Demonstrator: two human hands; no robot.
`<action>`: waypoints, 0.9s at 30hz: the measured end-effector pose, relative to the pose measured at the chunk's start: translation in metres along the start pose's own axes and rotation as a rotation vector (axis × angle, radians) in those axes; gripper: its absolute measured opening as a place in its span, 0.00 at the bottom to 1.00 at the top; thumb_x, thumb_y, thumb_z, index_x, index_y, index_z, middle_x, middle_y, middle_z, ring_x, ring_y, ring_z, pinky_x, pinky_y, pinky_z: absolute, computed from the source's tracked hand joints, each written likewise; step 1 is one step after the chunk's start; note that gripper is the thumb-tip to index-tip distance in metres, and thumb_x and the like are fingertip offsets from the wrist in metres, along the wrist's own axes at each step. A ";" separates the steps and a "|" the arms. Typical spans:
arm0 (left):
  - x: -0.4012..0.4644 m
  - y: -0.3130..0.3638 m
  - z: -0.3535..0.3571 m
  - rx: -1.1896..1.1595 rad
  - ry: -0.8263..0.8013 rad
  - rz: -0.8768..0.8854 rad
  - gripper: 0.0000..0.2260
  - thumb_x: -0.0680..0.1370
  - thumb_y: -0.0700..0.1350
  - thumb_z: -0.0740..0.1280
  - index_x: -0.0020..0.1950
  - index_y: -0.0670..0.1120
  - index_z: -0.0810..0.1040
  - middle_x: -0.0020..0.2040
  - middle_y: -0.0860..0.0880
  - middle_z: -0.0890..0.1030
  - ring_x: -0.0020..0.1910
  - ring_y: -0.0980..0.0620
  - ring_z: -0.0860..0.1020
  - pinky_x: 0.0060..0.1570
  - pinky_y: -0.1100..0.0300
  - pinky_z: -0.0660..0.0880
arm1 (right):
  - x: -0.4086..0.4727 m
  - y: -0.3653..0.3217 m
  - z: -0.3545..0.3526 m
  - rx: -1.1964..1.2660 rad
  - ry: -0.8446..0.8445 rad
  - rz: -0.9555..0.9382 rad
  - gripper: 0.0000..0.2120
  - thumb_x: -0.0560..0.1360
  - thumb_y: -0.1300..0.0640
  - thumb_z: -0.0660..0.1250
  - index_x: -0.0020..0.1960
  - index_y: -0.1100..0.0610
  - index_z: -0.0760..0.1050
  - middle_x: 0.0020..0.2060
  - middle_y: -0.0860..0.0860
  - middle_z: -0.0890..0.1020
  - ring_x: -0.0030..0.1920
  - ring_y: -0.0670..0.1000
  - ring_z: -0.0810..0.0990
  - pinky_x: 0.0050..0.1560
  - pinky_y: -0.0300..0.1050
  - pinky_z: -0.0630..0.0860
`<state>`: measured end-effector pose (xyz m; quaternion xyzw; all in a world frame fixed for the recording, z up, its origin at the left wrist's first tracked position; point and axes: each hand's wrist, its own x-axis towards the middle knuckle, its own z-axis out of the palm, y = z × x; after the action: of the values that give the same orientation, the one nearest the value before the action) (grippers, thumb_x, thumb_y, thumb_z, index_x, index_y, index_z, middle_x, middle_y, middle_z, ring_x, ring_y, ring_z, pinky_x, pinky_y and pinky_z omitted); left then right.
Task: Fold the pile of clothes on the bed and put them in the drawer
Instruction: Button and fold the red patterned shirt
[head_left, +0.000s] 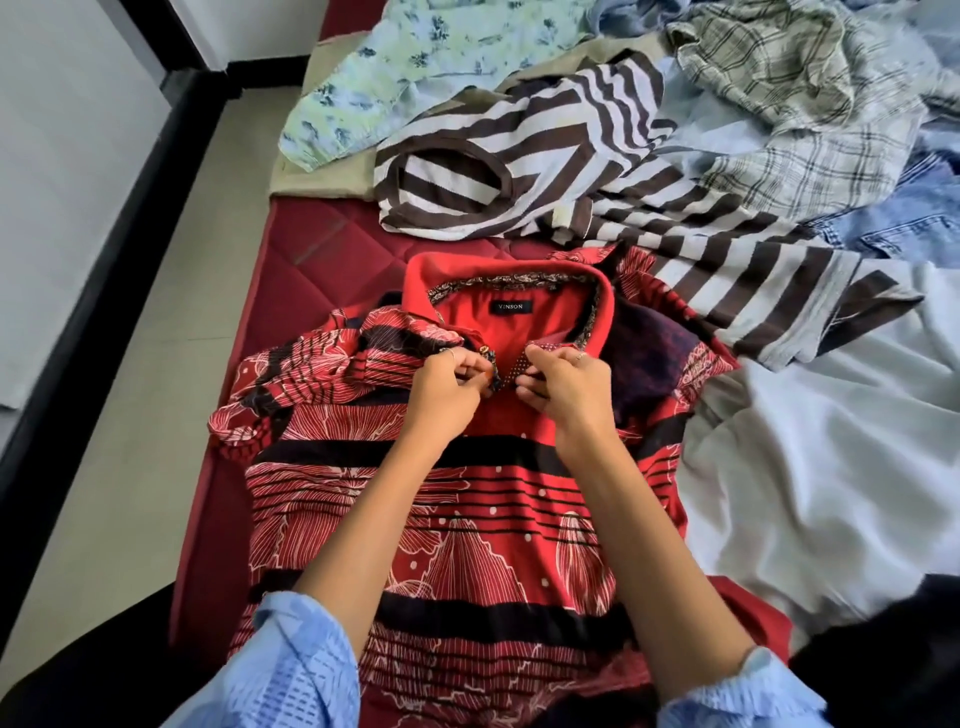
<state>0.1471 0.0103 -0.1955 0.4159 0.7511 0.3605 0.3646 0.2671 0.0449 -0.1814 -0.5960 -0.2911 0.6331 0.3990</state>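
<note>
My 2 hands meet at the neck opening of the red patterned polo shirt (467, 519), which lies front-up on the red quilted mattress (322, 260) with its collar pointing away from me. My left hand (441, 389) has its fingers curled and pinches the left edge of the placket, just beside a small button. My right hand (566, 384) has its fingers curled too and pinches the right edge of the placket, which shows a dotted lining. The 2 hands are nearly touching, knuckle to knuckle. A black label reading VINSON sits inside the collar, just beyond my fingers. My pale blue sleeves (291, 670) are pushed back at the forearms.

Beyond my fingers, the rest of the pile is unfolded on the bed. A brown-and-white striped shirt (519, 171) lies nearest, its sleeve stretching off to the right of my right hand. Farther off to the left is a pale green floral garment (415, 67), resting on a beige cloth (311, 176). To the far right are a crumpled plaid shirt (779, 104) and some blue denim (904, 218). A white garment (805, 441) lies right of my right forearm, touching the polo's edge.
</note>
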 end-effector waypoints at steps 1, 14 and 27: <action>0.002 -0.003 0.001 -0.003 -0.014 -0.013 0.07 0.77 0.36 0.67 0.45 0.48 0.79 0.38 0.50 0.81 0.36 0.54 0.79 0.46 0.57 0.77 | 0.004 -0.004 0.002 -0.073 -0.019 0.002 0.13 0.76 0.63 0.67 0.34 0.59 0.70 0.28 0.53 0.76 0.27 0.49 0.78 0.31 0.40 0.79; 0.001 -0.037 0.010 -0.237 -0.018 -0.067 0.12 0.78 0.32 0.64 0.43 0.49 0.77 0.39 0.50 0.79 0.33 0.64 0.79 0.37 0.70 0.74 | 0.007 0.023 0.008 -0.739 -0.186 -0.174 0.18 0.75 0.70 0.59 0.62 0.61 0.78 0.47 0.53 0.81 0.51 0.49 0.80 0.56 0.36 0.73; -0.006 -0.051 0.013 -0.242 0.016 0.033 0.09 0.77 0.34 0.65 0.45 0.48 0.78 0.39 0.52 0.81 0.34 0.63 0.78 0.38 0.67 0.74 | -0.005 0.048 0.023 -0.930 0.059 -0.372 0.08 0.72 0.56 0.70 0.44 0.62 0.82 0.45 0.58 0.80 0.46 0.58 0.79 0.48 0.49 0.75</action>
<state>0.1421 -0.0121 -0.2429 0.3782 0.6981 0.4577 0.4002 0.2364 0.0188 -0.2170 -0.6664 -0.6325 0.3373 0.2050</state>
